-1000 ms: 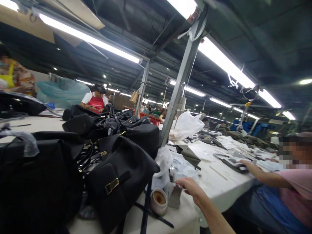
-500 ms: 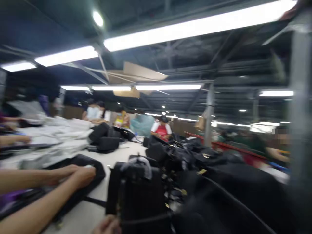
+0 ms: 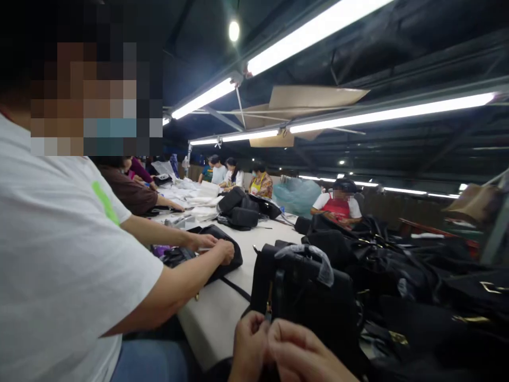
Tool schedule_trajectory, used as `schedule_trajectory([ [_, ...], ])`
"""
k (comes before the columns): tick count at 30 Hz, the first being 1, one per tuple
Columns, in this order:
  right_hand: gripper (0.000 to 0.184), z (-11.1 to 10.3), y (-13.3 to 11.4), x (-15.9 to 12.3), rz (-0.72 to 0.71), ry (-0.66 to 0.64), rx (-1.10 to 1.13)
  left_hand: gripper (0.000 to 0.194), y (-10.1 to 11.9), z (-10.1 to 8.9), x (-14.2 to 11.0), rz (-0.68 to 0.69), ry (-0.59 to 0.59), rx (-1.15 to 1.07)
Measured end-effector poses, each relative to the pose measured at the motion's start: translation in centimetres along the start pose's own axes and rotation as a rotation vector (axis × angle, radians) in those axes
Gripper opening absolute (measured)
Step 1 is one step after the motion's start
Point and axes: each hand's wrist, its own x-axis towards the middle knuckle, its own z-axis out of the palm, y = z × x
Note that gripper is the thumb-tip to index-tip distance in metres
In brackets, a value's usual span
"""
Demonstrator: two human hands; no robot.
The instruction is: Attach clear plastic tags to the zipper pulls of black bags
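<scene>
A black bag (image 3: 314, 297) stands upright on the table in front of me, its top handle wrapped in clear plastic (image 3: 324, 265). Down its left side runs a gold-coloured zipper (image 3: 270, 294). Just below the zipper's lower visible end, my left hand (image 3: 249, 339) and my right hand (image 3: 302, 347) meet with their fingertips pinched together. Whatever is between the fingers is too small or hidden to make out. Both hands are close against the bag's near side.
At my left a co-worker in a white T-shirt (image 3: 71, 239) handles a black bag (image 3: 230, 254) on the pale table (image 3: 214, 318). Black bags with gold fittings (image 3: 421, 286) are heaped at right. White material (image 3: 199, 193) and other people are farther back.
My view has swung left, bringing the co-worker's body into sight. Earlier one hand showed at the bottom edge by the bag; now both my hands are together there.
</scene>
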Motion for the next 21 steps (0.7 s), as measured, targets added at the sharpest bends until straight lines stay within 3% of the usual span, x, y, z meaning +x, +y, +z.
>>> schedule_trajectory([
  [7, 0.017, -1.5, 0.0, 2.4, 0.142, 0.211, -0.226, 0.033, -1.0, -0.2, -0.4, -0.008, -0.034, -0.038],
  [15, 0.02, -1.6, 2.1, 5.0, -0.007, 0.322, -0.534, 0.031, -0.4, -0.4, -0.8, -0.001, -0.023, -0.022],
  [21, 0.023, -2.4, 3.0, 5.6, -0.006, 0.391, -0.605, 0.032, -0.6, -0.3, -1.0, 0.019, 0.001, -0.034],
])
